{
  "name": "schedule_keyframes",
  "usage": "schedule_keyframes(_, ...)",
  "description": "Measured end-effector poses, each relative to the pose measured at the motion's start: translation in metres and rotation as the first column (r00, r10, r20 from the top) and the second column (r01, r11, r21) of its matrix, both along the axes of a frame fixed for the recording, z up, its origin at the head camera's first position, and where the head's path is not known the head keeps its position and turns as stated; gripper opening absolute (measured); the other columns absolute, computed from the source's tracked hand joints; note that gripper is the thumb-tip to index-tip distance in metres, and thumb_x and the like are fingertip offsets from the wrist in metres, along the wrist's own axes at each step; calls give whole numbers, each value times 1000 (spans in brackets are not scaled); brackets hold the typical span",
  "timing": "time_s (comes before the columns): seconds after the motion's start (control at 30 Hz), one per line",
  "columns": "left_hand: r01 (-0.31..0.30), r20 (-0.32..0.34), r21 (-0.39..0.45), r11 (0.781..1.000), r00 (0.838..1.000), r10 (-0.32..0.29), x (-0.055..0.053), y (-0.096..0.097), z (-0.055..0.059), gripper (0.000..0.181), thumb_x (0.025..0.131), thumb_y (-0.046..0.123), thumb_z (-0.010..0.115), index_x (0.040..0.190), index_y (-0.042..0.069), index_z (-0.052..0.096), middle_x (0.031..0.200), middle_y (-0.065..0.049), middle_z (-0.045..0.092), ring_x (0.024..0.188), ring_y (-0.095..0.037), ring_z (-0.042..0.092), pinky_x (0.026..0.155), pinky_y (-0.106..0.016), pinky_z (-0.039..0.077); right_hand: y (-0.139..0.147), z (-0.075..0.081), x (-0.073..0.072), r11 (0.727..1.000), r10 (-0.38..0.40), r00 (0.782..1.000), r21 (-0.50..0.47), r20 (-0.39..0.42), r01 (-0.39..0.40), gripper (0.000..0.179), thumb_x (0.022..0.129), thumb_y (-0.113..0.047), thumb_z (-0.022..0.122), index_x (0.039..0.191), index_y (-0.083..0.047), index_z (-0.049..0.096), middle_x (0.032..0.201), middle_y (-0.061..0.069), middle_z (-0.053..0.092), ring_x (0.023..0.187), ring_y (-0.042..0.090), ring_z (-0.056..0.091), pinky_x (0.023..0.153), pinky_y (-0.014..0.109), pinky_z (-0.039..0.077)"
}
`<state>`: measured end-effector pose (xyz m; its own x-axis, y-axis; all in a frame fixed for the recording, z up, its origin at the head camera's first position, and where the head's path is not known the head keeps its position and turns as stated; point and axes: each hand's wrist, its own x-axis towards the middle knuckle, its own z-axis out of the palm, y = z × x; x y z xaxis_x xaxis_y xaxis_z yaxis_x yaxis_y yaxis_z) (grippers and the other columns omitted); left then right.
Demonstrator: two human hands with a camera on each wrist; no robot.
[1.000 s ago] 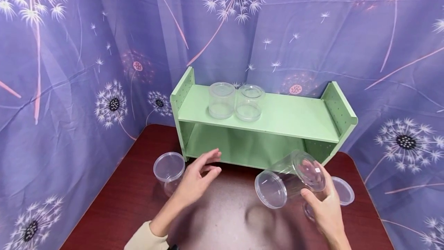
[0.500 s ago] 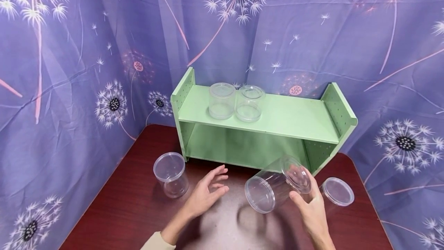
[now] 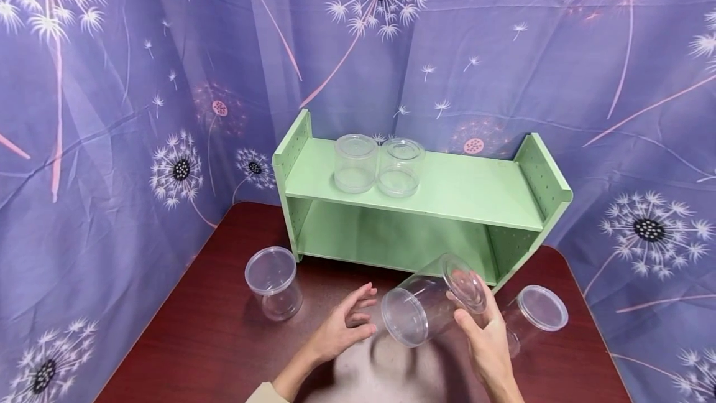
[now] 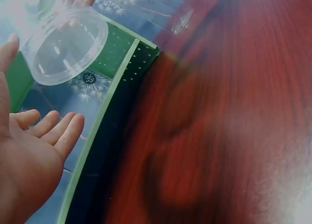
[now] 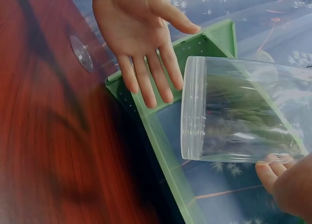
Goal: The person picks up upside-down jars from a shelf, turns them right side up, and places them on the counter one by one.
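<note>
Purple dandelion-print cloth (image 3: 503, 67) backs the counter (image 3: 184, 341). Above it, the right hand (image 3: 488, 338) grips a tilted clear jar (image 3: 432, 300) by one end; the left hand (image 3: 342, 328), spread and empty, is near the other. Probably light, stiff and slippery, it suits holding round its side.

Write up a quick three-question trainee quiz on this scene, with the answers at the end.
1. Which hand grips the clear jar above the table?
2. True or false: that gripped jar is upright.
3. How many jars stand on the upper board of the green shelf? A: one; B: two; C: four.

Key:
1. The right hand.
2. False; it is tilted.
3. B, two, side by side.
</note>
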<state>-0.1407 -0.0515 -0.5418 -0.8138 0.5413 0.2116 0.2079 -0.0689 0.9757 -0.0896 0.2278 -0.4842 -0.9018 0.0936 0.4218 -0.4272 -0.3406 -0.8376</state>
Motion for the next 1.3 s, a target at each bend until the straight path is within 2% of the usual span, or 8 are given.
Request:
schedule_keyframes(0.17,49,18,38,998,999,-50,3,3,-2,89,95,13,75,161,-6,18,161,-30,30,138,-49,42,112,-51,44,-8,0,-2,1000,-4,1000,-19,23,4,60,98,12,53,153,-8,41,143,6,60,119,20,66,106,26,48)
schedule_keyframes(0.23,57,22,37,998,998,-58,3,4,-4,94,94,16,77,162,-5,16,162,-29,29,137,-44,46,112,-52,44,-11,0,-3,999,5,1000,-33,23,-4,59,99,10,54,154,-7,39,144,8,59,119,22,65,107,27,47)
schedule_keyframes(0.43,66,59,25,998,996,-68,5,8,-8,103,91,22,82,165,3,13,158,-29,36,130,-39,56,108,-45,48,-20,-1,-4,997,34,999,-73,34,-32,58,100,9,54,153,-7,38,142,7,61,120,23,65,109,28,46)
schedule_keyframes(0.63,69,107,64,996,991,-76,9,14,-11,109,87,16,84,166,7,10,161,-26,33,137,-41,49,104,-42,51,-30,-4,-3,992,62,997,-114,46,-56,62,101,9,51,157,1,27,144,9,59,126,26,62,113,32,42)
schedule_keyframes(0.83,65,77,131,989,994,-76,9,15,-12,106,89,15,82,166,7,9,166,-21,26,134,-46,49,104,-40,52,-38,-8,-2,987,71,997,-144,18,-67,61,102,10,46,158,5,24,148,13,56,134,28,56,114,37,42)
schedule_keyframes(1.07,64,71,198,978,994,-79,10,15,-15,101,90,10,79,164,3,11,165,-27,24,136,-50,46,106,-41,50,-39,-16,-3,979,114,993,-174,12,-110,62,106,-1,52,158,8,20,153,23,48,141,32,48,116,42,38)
schedule_keyframes(1.3,18,67,241,970,997,-35,11,14,-15,99,89,10,78,163,-2,13,160,-32,30,139,-46,43,108,-37,48,-37,-21,-4,978,142,990,-159,19,-138,64,108,-9,53,158,8,18,155,29,42,143,36,45,115,45,38)
